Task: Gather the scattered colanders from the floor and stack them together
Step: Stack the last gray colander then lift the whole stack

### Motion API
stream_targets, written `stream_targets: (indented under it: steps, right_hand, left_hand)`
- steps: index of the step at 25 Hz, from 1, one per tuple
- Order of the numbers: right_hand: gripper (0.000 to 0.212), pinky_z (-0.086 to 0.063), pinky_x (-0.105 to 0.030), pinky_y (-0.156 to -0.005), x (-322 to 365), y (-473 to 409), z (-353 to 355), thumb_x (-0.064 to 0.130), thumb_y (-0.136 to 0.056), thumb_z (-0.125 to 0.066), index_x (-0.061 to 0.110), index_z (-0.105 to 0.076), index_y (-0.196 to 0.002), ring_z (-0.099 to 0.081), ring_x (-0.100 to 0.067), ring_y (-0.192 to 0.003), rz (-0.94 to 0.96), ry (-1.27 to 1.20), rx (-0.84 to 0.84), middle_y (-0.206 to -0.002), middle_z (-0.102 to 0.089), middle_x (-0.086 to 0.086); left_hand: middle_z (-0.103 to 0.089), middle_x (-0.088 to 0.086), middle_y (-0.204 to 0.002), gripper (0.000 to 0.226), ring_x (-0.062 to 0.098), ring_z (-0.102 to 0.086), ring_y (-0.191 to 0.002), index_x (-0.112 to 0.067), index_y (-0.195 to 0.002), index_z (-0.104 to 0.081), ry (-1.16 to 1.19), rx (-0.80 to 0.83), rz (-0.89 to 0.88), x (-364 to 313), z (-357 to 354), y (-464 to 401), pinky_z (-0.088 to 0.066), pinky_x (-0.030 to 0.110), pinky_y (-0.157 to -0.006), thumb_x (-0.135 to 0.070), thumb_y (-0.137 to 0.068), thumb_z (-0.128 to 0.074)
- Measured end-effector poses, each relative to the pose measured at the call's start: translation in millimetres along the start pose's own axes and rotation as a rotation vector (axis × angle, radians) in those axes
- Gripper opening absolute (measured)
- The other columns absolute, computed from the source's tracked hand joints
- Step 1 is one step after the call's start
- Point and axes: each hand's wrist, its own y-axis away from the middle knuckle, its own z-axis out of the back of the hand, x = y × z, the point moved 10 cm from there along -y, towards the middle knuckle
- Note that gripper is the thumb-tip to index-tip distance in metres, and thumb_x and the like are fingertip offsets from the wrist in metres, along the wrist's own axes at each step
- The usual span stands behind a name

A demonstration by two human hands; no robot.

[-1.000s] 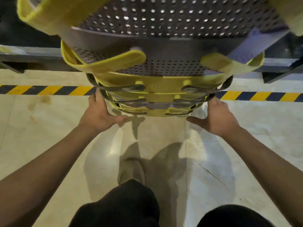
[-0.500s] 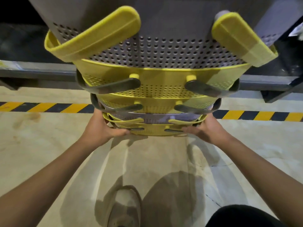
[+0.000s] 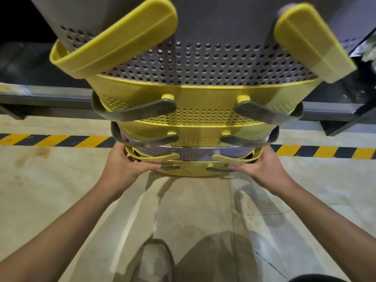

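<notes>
A tall stack of colanders (image 3: 195, 110), yellow and grey, rises from the hands toward the camera, its long axis upright and tilted near. The left hand (image 3: 124, 165) and right hand (image 3: 258, 165) grip the bottom colander's sides, fingers curled under, above the floor (image 3: 50, 200). No writing shows. A striped line (image 3: 61, 140) crosses beyond.

Nested yellow-and-grey colanders (image 3: 195, 110), seemingly six, held aloft.
</notes>
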Motion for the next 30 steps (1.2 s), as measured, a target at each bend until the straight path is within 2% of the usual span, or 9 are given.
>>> stream_targets:
  steps: [3, 7, 9, 11, 14, 18, 21, 25, 30]
  right_hand:
    - [0.081, -0.053, -0.042, -0.095, 23, 1, 14, 0.038, -0.055, -0.096, 0.011, -0.06, -0.122, -0.068, -0.019, -0.105, 0.029, -0.03, -0.032, -0.112, -0.072, -0.001]
    - [0.053, -0.057, -0.026, -0.081, 88, 0, 32, 0.034, -0.063, -0.091, 0.02, -0.069, -0.108, -0.072, -0.014, -0.094, 0.115, -0.055, -0.027, -0.099, -0.076, 0.003]
    - [0.047, -0.055, -0.02, -0.075, 125, -5, 46, 0.038, -0.062, -0.091, 0.025, -0.07, -0.103, -0.072, -0.01, -0.09, 0.14, -0.055, -0.044, -0.095, -0.077, 0.005]
    - [0.055, -0.057, -0.03, -0.079, 157, -18, 56, 0.046, -0.06, -0.09, 0.019, -0.07, -0.103, -0.072, -0.012, -0.091, 0.158, -0.037, -0.039, -0.094, -0.077, 0.004]
    - [0.064, -0.057, -0.044, -0.087, 184, -61, 68, 0.045, -0.057, -0.092, 0.017, -0.067, -0.109, -0.072, -0.016, -0.095, 0.173, -0.025, -0.029, -0.097, -0.076, 0.002]
    - [0.088, -0.051, -0.048, -0.096, 177, -128, 69, 0.049, -0.048, -0.096, 0.023, -0.055, -0.122, -0.068, -0.017, -0.106, 0.166, -0.017, -0.064, -0.111, -0.072, 0.002]
    - [0.089, -0.049, -0.046, -0.099, 159, -182, 61, 0.044, -0.053, -0.096, 0.022, -0.053, -0.127, -0.064, -0.014, -0.113, 0.169, 0.04, -0.055, -0.118, -0.069, 0.004]
    - [0.091, -0.048, -0.046, -0.1, 129, -227, 44, 0.04, -0.053, -0.097, 0.021, -0.052, -0.13, -0.062, -0.014, -0.117, 0.171, 0.026, -0.069, -0.124, -0.067, 0.004]
    - [0.082, -0.047, -0.043, -0.099, 141, -268, 37, 0.032, -0.066, -0.092, 0.024, -0.049, -0.135, -0.059, -0.016, -0.122, 0.224, 0.036, -0.007, -0.131, -0.063, 0.004]
  left_hand:
    - [-0.075, 0.006, -0.108, 0.085, 0.026, -0.072, -0.101, -0.014, -0.121, -0.061, -0.035, 0.012, -0.057, -37, 3, -7, -0.06, 0.044, -0.083, -0.034, -0.048, -0.099]
    - [-0.075, -0.001, -0.105, 0.082, 0.02, -0.073, -0.095, -0.033, -0.117, -0.062, -0.067, -0.009, -0.116, -114, 19, -14, -0.061, 0.035, -0.069, -0.039, -0.045, -0.101]
    - [-0.075, -0.001, -0.102, 0.08, 0.02, -0.074, -0.093, -0.036, -0.112, -0.062, -0.058, 0.001, -0.122, -154, 19, -21, -0.061, 0.035, -0.067, -0.041, -0.042, -0.1]
    - [-0.075, 0.0, -0.102, 0.081, 0.022, -0.073, -0.094, -0.037, -0.11, -0.062, -0.048, 0.005, -0.108, -186, 19, -30, -0.062, 0.04, -0.068, -0.04, -0.039, -0.1]
    - [-0.075, -0.004, -0.103, 0.079, 0.017, -0.073, -0.094, -0.038, -0.109, -0.061, -0.061, -0.024, -0.123, -214, 27, -60, -0.062, 0.038, -0.069, -0.041, -0.039, -0.099]
    - [-0.076, -0.005, -0.1, 0.081, 0.016, -0.074, -0.091, -0.037, -0.107, -0.062, -0.065, -0.064, -0.139, -204, 38, -122, -0.062, 0.037, -0.067, -0.045, -0.034, -0.097]
    - [-0.075, -0.006, -0.104, 0.081, 0.016, -0.073, -0.094, -0.038, -0.109, -0.061, -0.051, -0.054, -0.14, -179, 42, -176, -0.062, 0.039, -0.069, -0.042, -0.038, -0.098]
    - [-0.074, -0.005, -0.107, 0.085, 0.017, -0.073, -0.097, -0.04, -0.114, -0.061, -0.037, -0.045, -0.116, -146, 50, -227, -0.062, 0.041, -0.07, -0.047, -0.037, -0.099]
    - [-0.073, -0.003, -0.111, 0.082, 0.021, -0.072, -0.1, -0.04, -0.121, -0.059, -0.001, -0.003, -0.115, -142, 52, -271, -0.061, 0.049, -0.064, -0.037, -0.048, -0.097]
